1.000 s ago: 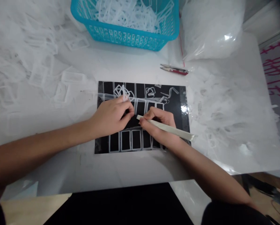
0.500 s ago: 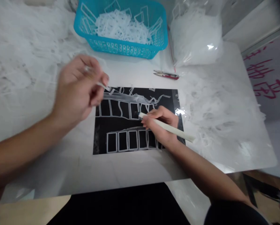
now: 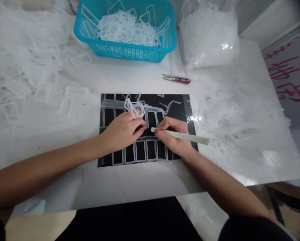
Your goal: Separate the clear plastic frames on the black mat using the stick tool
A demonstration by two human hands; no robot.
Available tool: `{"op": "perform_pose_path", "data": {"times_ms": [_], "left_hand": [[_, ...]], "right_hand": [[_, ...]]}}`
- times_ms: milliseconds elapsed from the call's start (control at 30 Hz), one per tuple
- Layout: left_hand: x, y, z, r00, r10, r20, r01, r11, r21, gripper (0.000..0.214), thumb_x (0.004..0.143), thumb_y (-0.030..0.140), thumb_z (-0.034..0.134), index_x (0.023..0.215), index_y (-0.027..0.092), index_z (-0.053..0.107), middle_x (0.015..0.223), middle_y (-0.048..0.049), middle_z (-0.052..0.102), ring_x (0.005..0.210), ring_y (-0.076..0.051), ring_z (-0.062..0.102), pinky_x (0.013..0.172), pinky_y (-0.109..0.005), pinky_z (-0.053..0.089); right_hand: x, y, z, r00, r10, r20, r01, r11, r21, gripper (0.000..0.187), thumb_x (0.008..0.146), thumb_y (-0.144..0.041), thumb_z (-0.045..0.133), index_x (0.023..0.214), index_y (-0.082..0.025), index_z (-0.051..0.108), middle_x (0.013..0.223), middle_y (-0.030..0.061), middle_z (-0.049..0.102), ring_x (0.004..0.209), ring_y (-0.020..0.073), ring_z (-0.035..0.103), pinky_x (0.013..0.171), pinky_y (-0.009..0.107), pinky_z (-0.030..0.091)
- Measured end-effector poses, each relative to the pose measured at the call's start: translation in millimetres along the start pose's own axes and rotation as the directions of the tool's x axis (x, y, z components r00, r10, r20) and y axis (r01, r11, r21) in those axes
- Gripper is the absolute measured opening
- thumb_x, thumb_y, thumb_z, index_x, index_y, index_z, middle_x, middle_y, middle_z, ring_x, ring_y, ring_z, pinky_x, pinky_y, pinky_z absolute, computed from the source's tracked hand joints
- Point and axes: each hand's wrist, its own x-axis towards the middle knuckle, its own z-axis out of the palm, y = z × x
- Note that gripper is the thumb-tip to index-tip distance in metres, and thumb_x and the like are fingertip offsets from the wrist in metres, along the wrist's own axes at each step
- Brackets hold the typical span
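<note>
My right hand [image 3: 173,134] is closed round a pale, flat stick-like tool [image 3: 187,136], held like a pen with its tip pointing left. What the tip is made of is too small to tell. Beside that tip, my left hand [image 3: 122,132] has thumb and finger pressed close together, and a small bunch of white plastic rectangular frames [image 3: 133,106] sticks up from its fingers. Both hands rest over a black mat [image 3: 122,134]. Across the mat lie two rows of joined translucent frames; the lower row [image 3: 141,150] shows in part, while my hands cover parts of the upper one.
Behind the mat stands a turquoise basket [image 3: 130,50] filled with white frames. A clear bag [image 3: 210,40] of white pieces is to its right, with red-handled thread snips [image 3: 176,79] in front. Loose frames [image 3: 43,90] heap on the left, translucent scraps [image 3: 222,110] on the right.
My left hand has come down and right from above the mat's left edge to the tool's tip. The bunch of frames now shows on its fingers. My right hand has shifted slightly.
</note>
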Motion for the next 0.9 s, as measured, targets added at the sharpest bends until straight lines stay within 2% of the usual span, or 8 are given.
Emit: {"op": "perform_pose_path", "data": {"times_ms": [133, 600, 900], "left_hand": [[0.2, -0.7, -0.1, 0.999, -0.043, -0.01, 0.043, 0.998, -0.056, 0.017, 0.091, 0.022, 0.056, 0.083, 0.018, 0.07, 0.08, -0.0049, 0.065, 0.079, -0.018, 0.063, 0.077, -0.03, 0.053], [1.0, -0.6, -3.5, 0.986, -0.142, 0.082, 0.152, 0.98, -0.129, 0.021, 0.093, 0.026, 0.053, 0.085, 0.018, 0.072, 0.084, -0.0058, 0.065, 0.083, -0.019, 0.062, 0.078, -0.031, 0.051], [0.5, 1.8, -3.5, 0.981, -0.135, 0.137, 0.153, 0.98, -0.127, 0.019, 0.093, 0.025, 0.049, 0.087, 0.017, 0.066, 0.087, -0.0064, 0.065, 0.086, -0.021, 0.06, 0.082, -0.034, 0.048]], "right_hand": [[0.0, 2.7, 0.0, 1.0, -0.01, 0.008, 0.009, 1.0, 0.005, 0.03, 0.075, -0.013, 0.066, 0.055, -0.02, 0.044, 0.058, -0.0047, 0.051, 0.054, 0.0102, 0.047, 0.052, 0.027, 0.037], [-0.7, 5.3, 1.4, 1.0, -0.018, 0.024, 0.018, 0.999, 0.034, 0.028, 0.075, -0.016, 0.068, 0.057, -0.02, 0.047, 0.058, -0.0048, 0.051, 0.053, 0.0089, 0.043, 0.051, 0.026, 0.035], [1.7, 1.4, 2.5, 0.999, -0.019, 0.029, 0.02, 0.999, -0.031, 0.028, 0.075, -0.013, 0.064, 0.055, -0.019, 0.046, 0.056, -0.0057, 0.048, 0.053, 0.0084, 0.042, 0.051, 0.025, 0.034]]}}
